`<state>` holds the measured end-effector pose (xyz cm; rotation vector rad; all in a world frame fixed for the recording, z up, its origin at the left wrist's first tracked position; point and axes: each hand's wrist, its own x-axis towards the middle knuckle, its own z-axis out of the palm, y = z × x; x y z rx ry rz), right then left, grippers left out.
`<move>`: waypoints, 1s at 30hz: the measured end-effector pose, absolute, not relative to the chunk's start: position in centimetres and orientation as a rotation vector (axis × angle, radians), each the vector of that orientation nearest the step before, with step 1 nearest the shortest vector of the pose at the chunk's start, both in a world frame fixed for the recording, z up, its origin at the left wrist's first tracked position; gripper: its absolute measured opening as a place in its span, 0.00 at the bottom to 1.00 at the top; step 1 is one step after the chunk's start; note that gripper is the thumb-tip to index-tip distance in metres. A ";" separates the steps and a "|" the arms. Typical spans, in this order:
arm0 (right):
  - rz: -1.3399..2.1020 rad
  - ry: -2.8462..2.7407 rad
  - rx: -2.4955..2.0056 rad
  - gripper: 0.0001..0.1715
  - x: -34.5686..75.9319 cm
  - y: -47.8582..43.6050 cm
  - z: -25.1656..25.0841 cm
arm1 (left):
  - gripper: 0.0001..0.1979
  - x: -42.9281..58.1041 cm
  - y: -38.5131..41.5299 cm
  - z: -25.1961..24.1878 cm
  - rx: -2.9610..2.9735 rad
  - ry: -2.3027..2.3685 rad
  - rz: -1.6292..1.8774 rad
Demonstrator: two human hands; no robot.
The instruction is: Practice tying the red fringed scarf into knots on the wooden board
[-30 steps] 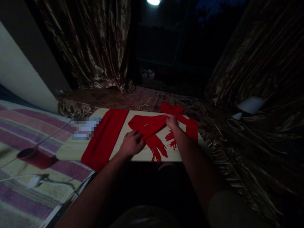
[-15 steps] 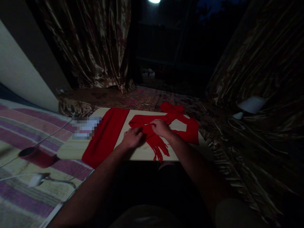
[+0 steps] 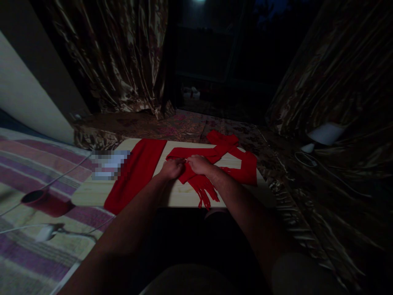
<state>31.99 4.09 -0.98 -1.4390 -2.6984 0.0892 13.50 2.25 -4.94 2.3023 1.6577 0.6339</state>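
A red fringed scarf [image 3: 245, 164] lies in loops across a light wooden board [image 3: 89, 192], its fringe pointing toward me. My left hand [image 3: 172, 168] is closed on the scarf's left part, fingers curled at the cloth. Right beside it, my right hand [image 3: 199, 164] pinches the same part of the scarf, and the fingertips of both hands nearly meet. To the left, a folded red cloth [image 3: 136, 174] lies flat across the board and hangs slightly over its near edge.
At the left stands a dark red cup-like object [image 3: 46, 203] on a striped bedcover [image 3: 18, 254], with white cables and a plug [image 3: 46, 232]. A blurred white item [image 3: 110, 164] lies on the board. A small white lamp [image 3: 327, 133] sits at right; curtains hang behind.
My left hand has moved up and right, closer to my right hand, and has closed on the scarf. My right hand has shifted slightly left.
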 end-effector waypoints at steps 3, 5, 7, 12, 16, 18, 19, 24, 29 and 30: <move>0.036 -2.719 -1.444 0.21 32.2 3.9 -0.8 | 0.24 13.2 2.7 -4.9 2.263 1.628 0.671; 0.022 -2.705 -1.415 0.20 32.3 3.5 -0.6 | 0.24 12.7 3.2 -5.0 2.224 1.554 0.689; 0.014 -2.658 -1.320 0.20 32.2 2.8 -0.5 | 0.23 12.1 3.9 -5.1 2.172 1.470 0.715; 0.116 -2.647 -1.054 0.19 32.1 0.6 -0.2 | 0.19 10.3 4.6 -5.6 2.010 1.359 0.813; 0.135 -2.694 -0.894 0.16 32.4 -1.0 -0.4 | 0.18 9.2 4.3 -5.7 1.938 1.267 0.791; 0.080 -2.733 -0.868 0.14 32.3 -1.8 -0.4 | 0.18 9.0 4.3 -5.6 1.902 1.242 0.775; 0.039 -2.766 -0.863 0.13 32.2 -2.3 -0.4 | 0.17 8.9 4.3 -5.6 1.891 1.225 0.775; -0.169 -2.868 -0.991 0.13 30.8 -4.4 0.2 | 0.11 9.0 4.5 -6.0 1.873 1.130 0.824; -0.208 -2.829 -1.247 0.23 30.4 -5.1 0.7 | 0.09 9.1 4.5 -6.5 1.896 1.133 0.855; -0.216 -2.829 -1.265 0.24 30.4 -5.1 0.7 | 0.08 9.1 4.4 -6.5 1.913 1.138 0.865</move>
